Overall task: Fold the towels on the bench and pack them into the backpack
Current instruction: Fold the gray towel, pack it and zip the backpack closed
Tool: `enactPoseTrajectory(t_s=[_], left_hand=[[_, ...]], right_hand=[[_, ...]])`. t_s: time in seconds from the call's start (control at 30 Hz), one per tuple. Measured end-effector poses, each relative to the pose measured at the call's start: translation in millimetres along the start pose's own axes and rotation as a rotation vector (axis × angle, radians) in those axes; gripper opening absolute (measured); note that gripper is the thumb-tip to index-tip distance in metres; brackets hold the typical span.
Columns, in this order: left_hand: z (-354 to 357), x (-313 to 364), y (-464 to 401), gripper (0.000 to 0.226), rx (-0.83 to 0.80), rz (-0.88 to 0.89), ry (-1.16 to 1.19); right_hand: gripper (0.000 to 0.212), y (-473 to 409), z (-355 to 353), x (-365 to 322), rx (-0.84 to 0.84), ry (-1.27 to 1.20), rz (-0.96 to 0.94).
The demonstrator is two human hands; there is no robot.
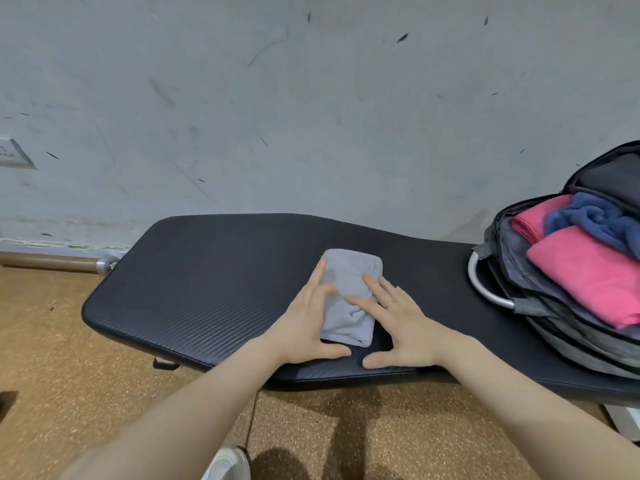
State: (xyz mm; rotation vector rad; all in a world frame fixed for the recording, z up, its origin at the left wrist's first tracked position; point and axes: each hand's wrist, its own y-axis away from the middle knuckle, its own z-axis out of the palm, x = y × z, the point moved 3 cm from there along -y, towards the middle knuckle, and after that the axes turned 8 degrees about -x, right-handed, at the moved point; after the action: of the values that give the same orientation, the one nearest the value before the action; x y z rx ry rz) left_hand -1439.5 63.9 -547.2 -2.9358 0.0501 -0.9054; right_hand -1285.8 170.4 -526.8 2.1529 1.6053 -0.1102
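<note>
A small grey towel point(353, 282), folded into a compact rectangle, lies in the middle of the black padded bench point(207, 271). My left hand point(308, 323) rests flat along the towel's left side, fingers spread, thumb at its near edge. My right hand point(398, 317) lies on the towel's right side, fingertips pressing its top. Neither hand grips the cloth. At the right end of the bench an open grey backpack point(554, 327) lies on its back, holding two folded pink towels point(588, 275) and a crumpled blue towel point(595, 220).
A scuffed grey wall point(311, 98) runs close behind the bench, with a wall socket point(14, 152) at the left. A metal bar point(59, 263) lies on the floor by the wall. Brown speckled floor point(69, 358) is in front; a white shoe point(228, 462) shows at the bottom.
</note>
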Motion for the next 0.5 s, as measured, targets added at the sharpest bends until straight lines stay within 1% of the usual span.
enactPoseTrajectory(t_s=[0.07,0.1,0.13,0.17,0.2,0.23,0.27,0.3,0.37,0.43,0.5], left_hand=[[-1.0,5.8,5.6,0.057,0.040,-0.001,-0.087],[-1.6,8.2,9.2,0.052,0.040,-0.004,-0.113],[-2.9,10.3,13.2,0.054,0.009,-0.019,-0.119],[-4.4,12.0,17.2,0.060,-0.043,-0.039,-0.112],[-6.7,12.8,21.5,0.067,-0.094,-0.062,-0.091],[-10.4,14.6,25.7,0.074,-0.124,-0.089,-0.057],[-15.2,17.5,29.8,0.079,-0.124,-0.117,-0.001],[-21.2,22.8,33.9,0.084,-0.097,-0.146,0.083],[-33.1,40.7,39.6,0.088,0.010,-0.148,0.348],[-41.3,63.5,41.8,0.097,0.104,-0.032,0.618],[-48.3,87.8,40.9,0.107,0.134,0.098,0.715]], right_hand=[[0.076,-2.0,1.0,-0.4,0.072,0.045,0.021],[0.068,-1.8,-0.1,-2.3,0.146,0.083,-0.006],[0.059,-1.5,-3.3,-6.2,0.236,0.160,-0.055],[0.051,-1.8,-5.0,-9.6,0.302,0.250,-0.093],[0.046,-1.2,-8.3,-13.5,0.327,0.322,-0.114],[0.047,-1.3,-12.6,-14.9,0.382,0.339,-0.141],[0.054,-0.5,-18.5,-17.6,0.405,0.261,-0.155],[0.062,1.6,-25.3,-20.9,0.450,0.106,-0.160],[0.067,9.4,-40.1,-29.1,0.462,-0.231,-0.087],[0.065,20.3,-53.5,-33.2,0.573,-0.495,-0.012],[0.066,32.3,-62.4,-30.9,0.681,-0.762,0.061]])
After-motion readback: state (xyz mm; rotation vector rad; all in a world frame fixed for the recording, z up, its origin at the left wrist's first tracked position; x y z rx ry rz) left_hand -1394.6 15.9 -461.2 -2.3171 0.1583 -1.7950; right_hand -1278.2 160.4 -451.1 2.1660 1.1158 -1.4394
